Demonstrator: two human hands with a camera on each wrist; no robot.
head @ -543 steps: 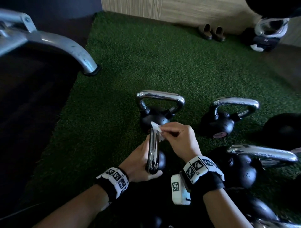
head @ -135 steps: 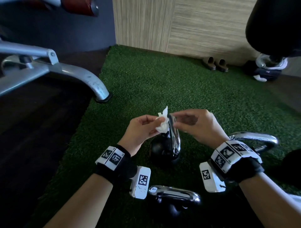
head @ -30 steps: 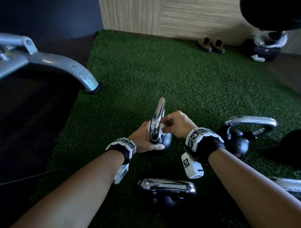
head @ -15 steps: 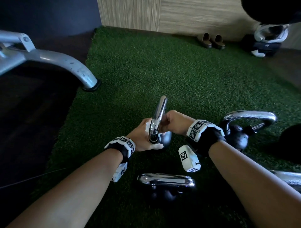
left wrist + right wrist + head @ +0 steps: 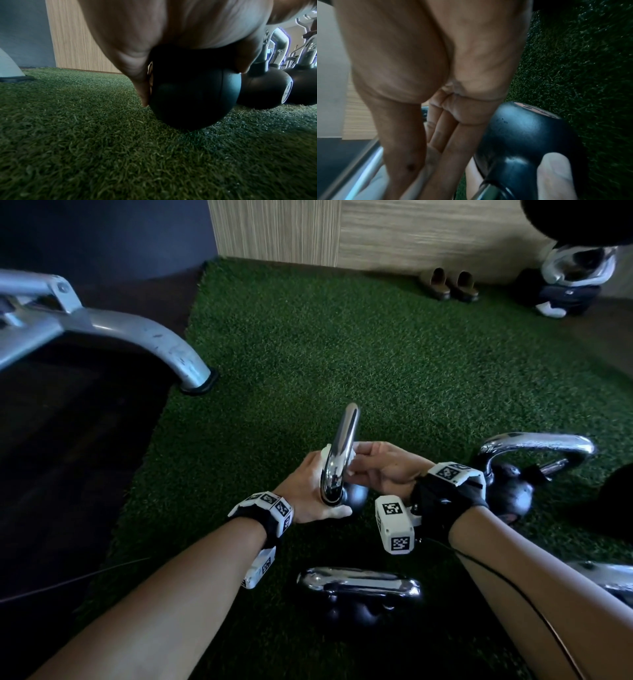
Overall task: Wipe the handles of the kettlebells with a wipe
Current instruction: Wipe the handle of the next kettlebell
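Observation:
A black kettlebell [image 5: 356, 495] with a chrome handle [image 5: 342, 446] stands tilted on the green turf [image 5: 308, 337], edge-on to me. My left hand [image 5: 308, 491] grips it low down, the thumb curled under the handle's base. My right hand [image 5: 383, 467] pinches a white wipe [image 5: 358, 447] against the handle's near leg. The left wrist view shows my palm over the black ball [image 5: 193, 92]. In the right wrist view, fingers [image 5: 447, 135] lie along the chrome handle [image 5: 359, 175] beside the ball [image 5: 530, 135].
Another kettlebell [image 5: 358, 583] lies close in front of me, one [image 5: 534, 446] stands at the right, and a chrome handle [image 5: 609, 577] shows at the right edge. A grey bench leg [image 5: 147, 337] lands at the turf's left edge. Sandals [image 5: 448, 284] sit by the far wall.
My right hand has slid the wipe a little up the handle and its fingers have stretched out. My left hand has kept its hold on the kettlebell.

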